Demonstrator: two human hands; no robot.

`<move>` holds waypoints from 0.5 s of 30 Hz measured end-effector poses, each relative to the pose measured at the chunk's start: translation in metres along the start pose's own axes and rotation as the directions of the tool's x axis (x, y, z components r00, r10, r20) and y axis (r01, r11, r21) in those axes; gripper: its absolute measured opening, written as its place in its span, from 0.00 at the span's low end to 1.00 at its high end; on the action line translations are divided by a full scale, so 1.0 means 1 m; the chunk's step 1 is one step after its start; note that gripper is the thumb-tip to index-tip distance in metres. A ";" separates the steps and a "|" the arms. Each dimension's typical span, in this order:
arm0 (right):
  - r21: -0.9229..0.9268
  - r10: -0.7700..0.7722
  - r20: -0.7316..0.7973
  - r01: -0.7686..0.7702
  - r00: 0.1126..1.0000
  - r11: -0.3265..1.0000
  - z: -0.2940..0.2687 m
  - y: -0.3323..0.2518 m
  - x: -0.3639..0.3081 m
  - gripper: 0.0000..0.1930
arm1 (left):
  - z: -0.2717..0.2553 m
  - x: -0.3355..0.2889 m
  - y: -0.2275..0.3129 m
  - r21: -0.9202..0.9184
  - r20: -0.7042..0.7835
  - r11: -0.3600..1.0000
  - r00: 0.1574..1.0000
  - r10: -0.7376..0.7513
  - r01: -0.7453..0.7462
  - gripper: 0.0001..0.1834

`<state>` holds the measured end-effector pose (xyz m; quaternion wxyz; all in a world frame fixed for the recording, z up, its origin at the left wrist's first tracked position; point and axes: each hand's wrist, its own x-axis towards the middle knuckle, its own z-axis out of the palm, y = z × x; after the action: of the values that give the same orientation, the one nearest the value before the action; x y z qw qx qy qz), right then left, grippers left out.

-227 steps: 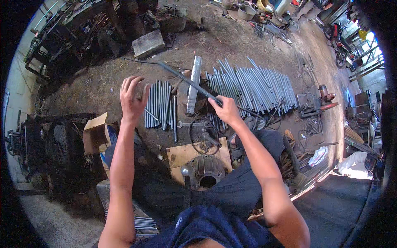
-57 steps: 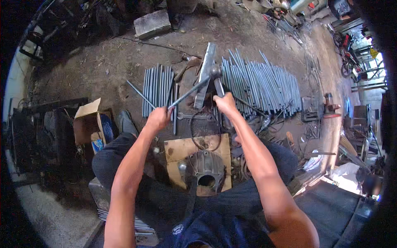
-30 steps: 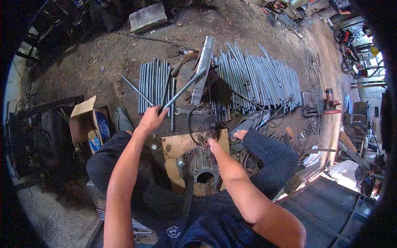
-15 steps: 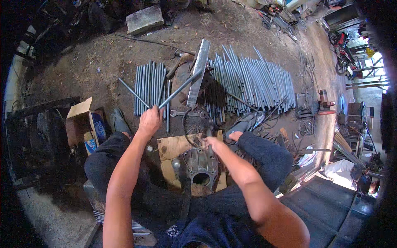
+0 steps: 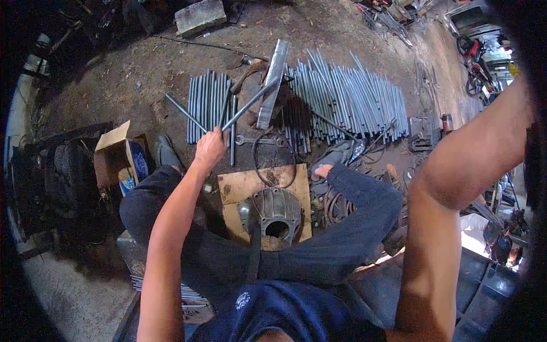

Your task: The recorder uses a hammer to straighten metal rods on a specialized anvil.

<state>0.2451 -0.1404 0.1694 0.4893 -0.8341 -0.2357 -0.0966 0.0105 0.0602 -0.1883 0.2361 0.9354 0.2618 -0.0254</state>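
My left hand (image 5: 211, 147) is closed round a grey metal rod (image 5: 248, 108). This rod slants up and right, its far end resting against a flat, upright-tilted metal bar (image 5: 273, 80). Another thin rod (image 5: 185, 111) runs from beside the same hand toward the upper left; whether I grip it too is unclear. Rods lie in a row (image 5: 199, 108) just beyond this hand, and a bigger pile of rods (image 5: 353, 102) spreads to the right of the bar. My right arm (image 5: 439, 199) is raised, bent at the elbow, and its hand is outside the picture.
Between my legs a cast metal housing (image 5: 276, 202) sits on cardboard (image 5: 231, 185), with a black cable loop (image 5: 254, 162) beyond it. An open-ended wrench (image 5: 259, 139) lies near the bar. A cardboard box (image 5: 108, 162) stands left; a concrete block (image 5: 199, 17) lies far off.
My right hand has left the place beside the cast housing, swinging up and right out of the picture. My left hand keeps its hold on the rod. The view has tilted slightly.
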 end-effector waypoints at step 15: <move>0.069 0.764 0.459 -0.875 0.454 0.479 0.144 0.273 -0.189 0.07 | -0.007 -0.010 -0.030 -0.115 0.068 0.978 0.984 -0.164 0.171 0.28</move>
<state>0.2039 -0.1847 -0.1873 0.5387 -0.7600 0.1034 0.3486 -0.0133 0.0811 -0.1936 0.2968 0.8929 0.3338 -0.0567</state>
